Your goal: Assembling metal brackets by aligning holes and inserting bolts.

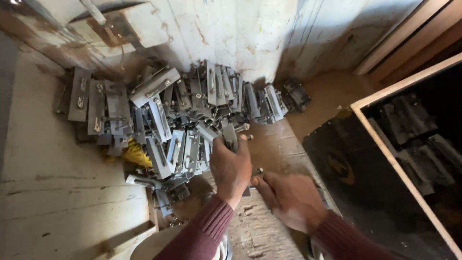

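Note:
A big heap of grey metal brackets [178, 110] with bolts lies on the wooden floor against a stained white wall. My left hand [231, 166] is closed around one grey metal bracket [230, 135] at the near edge of the heap, fingers wrapped over its top. My right hand [288, 197] rests just right of it, low on the floor, thumb and fingers pinched on a small bolt end [258, 171] that sticks out from under the left hand. Both wrists wear dark red ribbed sleeves.
A wooden-framed box [385, 144] at right holds more dark metal parts [414, 130]. A yellow scrap [136, 154] lies under the heap's left side. A loose wooden plank [125, 238] and pale boards lie at lower left. A broken panel leans at top left.

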